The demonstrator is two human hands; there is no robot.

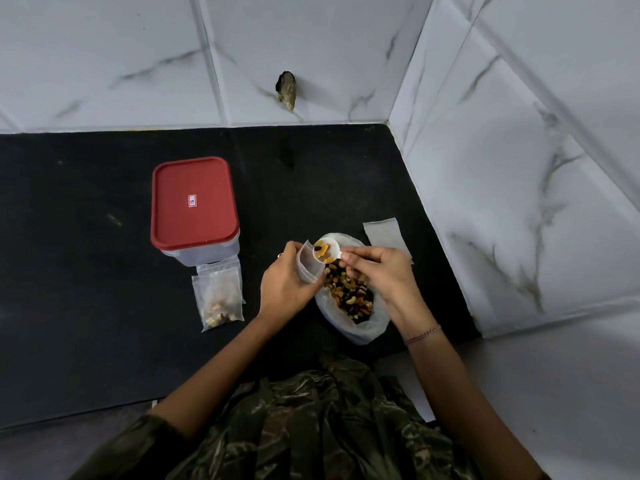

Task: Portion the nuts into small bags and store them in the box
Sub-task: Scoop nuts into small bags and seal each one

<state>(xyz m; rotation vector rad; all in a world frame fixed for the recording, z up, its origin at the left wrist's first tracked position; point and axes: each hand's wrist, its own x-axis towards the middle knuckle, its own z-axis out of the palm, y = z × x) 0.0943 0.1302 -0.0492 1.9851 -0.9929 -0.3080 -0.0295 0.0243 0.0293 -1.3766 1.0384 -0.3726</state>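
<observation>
the left hand (287, 285) reaches in from the lower left with its fingers curled round a small bag (308, 268), holding the bag's mouth up and open. the right hand (377, 271) comes in from the lower right, wrist bent, and pinches the handle of a white scoop (327, 251). the scoop is loaded with nuts and tipped at the bag's mouth. just below both hands the large bag of nuts (353, 299) lies open on the black counter (104, 306). left of the left hand lies a filled bag (218, 299), and beyond it stands the box (194, 202), its red lid on. flat empty bags (384, 235) lie just beyond the right hand.
</observation>
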